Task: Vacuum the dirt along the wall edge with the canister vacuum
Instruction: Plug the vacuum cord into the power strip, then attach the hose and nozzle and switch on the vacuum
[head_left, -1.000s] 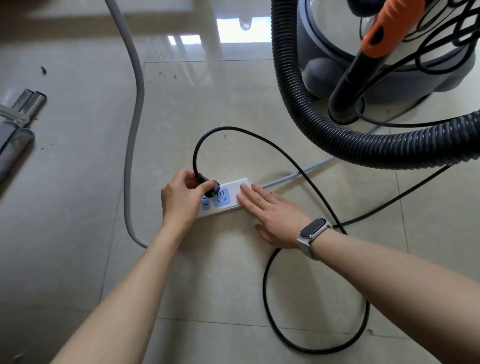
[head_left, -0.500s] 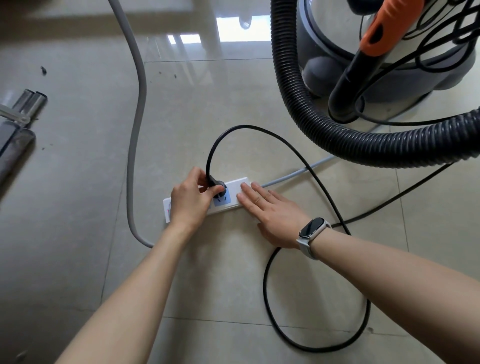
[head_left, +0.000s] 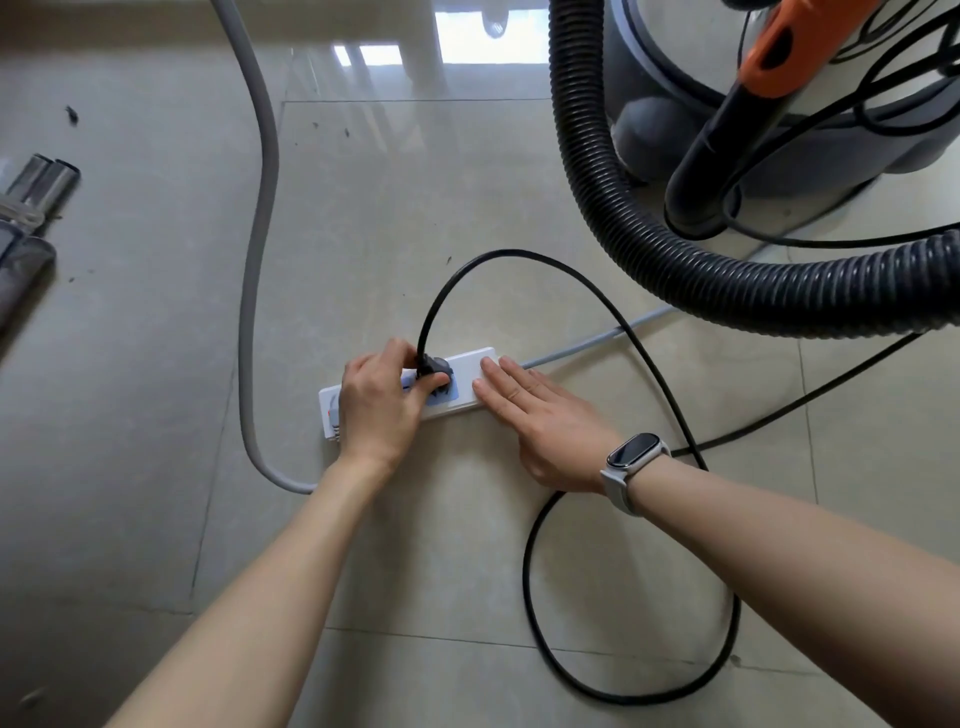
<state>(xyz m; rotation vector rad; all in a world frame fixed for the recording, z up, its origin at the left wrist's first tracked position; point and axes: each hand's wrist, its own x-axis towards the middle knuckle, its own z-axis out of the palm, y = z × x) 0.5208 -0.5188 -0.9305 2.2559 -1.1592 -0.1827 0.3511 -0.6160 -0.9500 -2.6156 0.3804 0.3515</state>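
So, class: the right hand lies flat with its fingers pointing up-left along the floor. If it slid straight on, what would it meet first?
The right hand already touches the white power strip; going on, its fingertips would probably meet the black plug gripped by the left hand.

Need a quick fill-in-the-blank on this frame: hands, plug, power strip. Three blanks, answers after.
1. The left hand pinches the black plug at the white ____.
2. The right hand lies flat, fingers straight, pressing the strip's ____ end.
3. The right wrist wears a ____.
4. The ribbed hose is coloured ____.

Missing words: power strip; right; watch; black
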